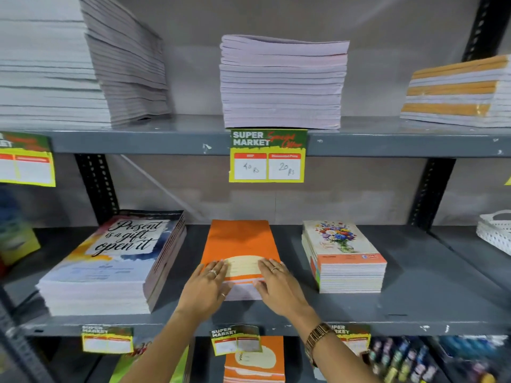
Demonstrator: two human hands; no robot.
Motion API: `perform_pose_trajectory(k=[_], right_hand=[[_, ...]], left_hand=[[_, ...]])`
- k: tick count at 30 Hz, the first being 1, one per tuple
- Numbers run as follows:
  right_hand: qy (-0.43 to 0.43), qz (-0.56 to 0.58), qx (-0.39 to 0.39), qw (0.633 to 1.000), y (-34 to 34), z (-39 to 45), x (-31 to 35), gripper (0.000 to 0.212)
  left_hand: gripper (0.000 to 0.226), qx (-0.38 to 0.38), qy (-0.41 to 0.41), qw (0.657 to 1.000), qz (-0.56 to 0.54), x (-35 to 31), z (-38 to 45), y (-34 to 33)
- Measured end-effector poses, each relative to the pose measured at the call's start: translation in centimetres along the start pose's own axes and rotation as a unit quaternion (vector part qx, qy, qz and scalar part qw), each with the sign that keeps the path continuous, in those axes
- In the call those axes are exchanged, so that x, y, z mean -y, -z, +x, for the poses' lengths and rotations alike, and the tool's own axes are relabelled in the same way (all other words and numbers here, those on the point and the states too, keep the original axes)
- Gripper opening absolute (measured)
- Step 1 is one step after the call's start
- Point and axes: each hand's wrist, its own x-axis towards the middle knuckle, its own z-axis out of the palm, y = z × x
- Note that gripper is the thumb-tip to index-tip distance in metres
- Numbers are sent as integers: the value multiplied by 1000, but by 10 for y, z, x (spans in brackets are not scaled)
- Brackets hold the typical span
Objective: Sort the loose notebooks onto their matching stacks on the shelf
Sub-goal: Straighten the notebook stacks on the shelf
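Observation:
An orange notebook (237, 241) with a cream label lies on top of a low stack in the middle of the grey middle shelf (414, 299). My left hand (206, 286) rests flat on its near left corner, fingers spread. My right hand (276, 283) lies flat on its near right corner, fingers over the stack's front edge. Neither hand grips anything. To the left stands a stack with a "Present is a gift, open it" cover (110, 258). To the right is a stack with a flower-vase cover (343, 252).
The top shelf carries pale stacks at left (83, 64) and centre (282, 81), and an orange-striped stack (456, 92) at right. Price tags hang from shelf edges (266, 156). Another orange notebook stack (254, 360) sits on the shelf below. A white basket (495, 233) is at far right.

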Motion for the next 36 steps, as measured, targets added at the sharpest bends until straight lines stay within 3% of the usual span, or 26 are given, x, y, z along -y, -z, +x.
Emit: perform_pose_trajectory(k=[3, 10, 20, 29, 36], right_hand=[[-13, -34, 4, 999, -3, 4, 7, 59], [-24, -27, -2, 999, -4, 8, 19, 57], [8, -14, -57, 998, -14, 4, 17, 52], [25, -91, -121, 988, -31, 11, 9, 55], [34, -110, -122, 986, -35, 12, 7, 57]], left_hand=[[78, 14, -21, 1000, 1, 9, -1, 4], [77, -14, -61, 998, 16, 24, 7, -3], [86, -58, -45, 997, -21, 21, 3, -4], [88, -52, -35, 998, 7, 21, 7, -20], [88, -27, -20, 999, -10, 20, 3, -16]])
